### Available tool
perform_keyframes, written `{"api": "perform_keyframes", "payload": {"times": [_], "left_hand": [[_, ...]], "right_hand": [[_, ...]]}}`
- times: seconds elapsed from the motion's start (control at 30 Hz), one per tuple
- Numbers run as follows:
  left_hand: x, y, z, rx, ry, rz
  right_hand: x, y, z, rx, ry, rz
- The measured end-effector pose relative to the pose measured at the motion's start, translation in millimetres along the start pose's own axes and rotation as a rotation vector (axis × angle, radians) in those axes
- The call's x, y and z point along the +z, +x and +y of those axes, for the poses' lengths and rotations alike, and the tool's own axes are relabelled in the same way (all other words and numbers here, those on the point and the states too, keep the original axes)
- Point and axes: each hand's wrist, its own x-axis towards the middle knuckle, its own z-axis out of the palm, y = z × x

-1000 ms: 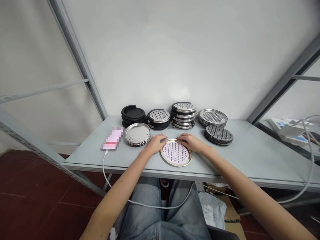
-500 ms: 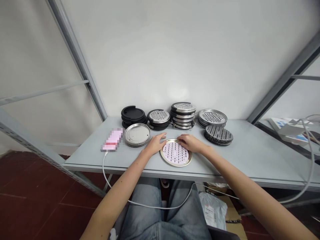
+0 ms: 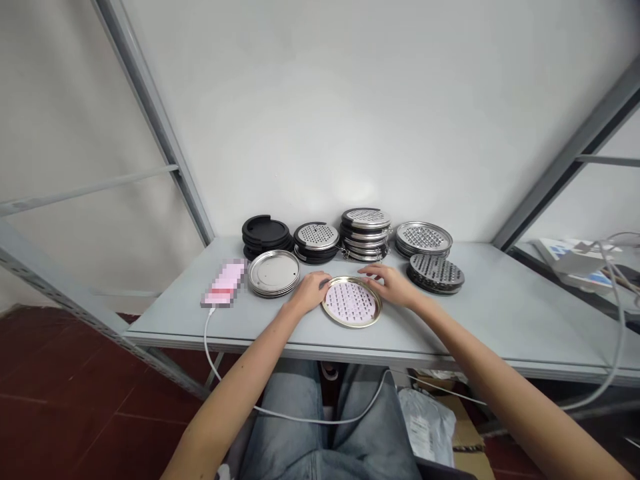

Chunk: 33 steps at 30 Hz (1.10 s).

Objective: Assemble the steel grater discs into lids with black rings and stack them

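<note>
In front of me on the table lies a shallow round metal dish (image 3: 350,325) with a gold-toned rim. A grater-like disc (image 3: 351,300), with rows of dark slots and a pinkish reflection, sits inside it. My left hand (image 3: 311,292) grips the dish's left rim, its fingers curled at the edge. At the upper right of the rim, my right hand (image 3: 391,285) has its fingers apart and holds nothing; whether a fingertip touches the rim I cannot tell. A stack of plain metal lids (image 3: 274,272) stands just left of my left hand.
Along the wall stand black round holders (image 3: 267,231), a perforated disc on black rings (image 3: 317,235), a clasped metal stack (image 3: 367,233) and stacked grater dishes (image 3: 424,238). Dark grater discs (image 3: 437,272) are piled at right. A phone (image 3: 225,283) with a white cable (image 3: 207,340) lies left.
My right hand has loosened from the disc and drawn slightly right, its fingers spreading. My left hand has closed in on the left rim. The dish has shifted very little.
</note>
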Motion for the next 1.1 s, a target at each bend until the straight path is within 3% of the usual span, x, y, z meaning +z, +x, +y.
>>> {"api": "perform_keyframes", "payload": {"times": [0.27,0.5,0.73,0.97,1.1], "left_hand": [[-0.3,-4,6,-0.013,0.001,0.058],[-9.1,-8,13,0.044,0.059,-0.22],[-9.2,-6,11,0.008,0.048,-0.269],[-10.4,-7,13,-0.026,-0.077,-0.204],[-15.3,-8,18,-0.016,-0.162,-0.178]], "right_hand": [[7,5,-1,-0.017,-0.149,-0.016],[9,33,-5,0.016,-0.118,-0.099],[8,37,-6,0.017,-0.141,-0.144],[2,35,-14,0.05,-0.255,-0.05],[-2,35,-14,0.121,-0.261,0.075]]}}
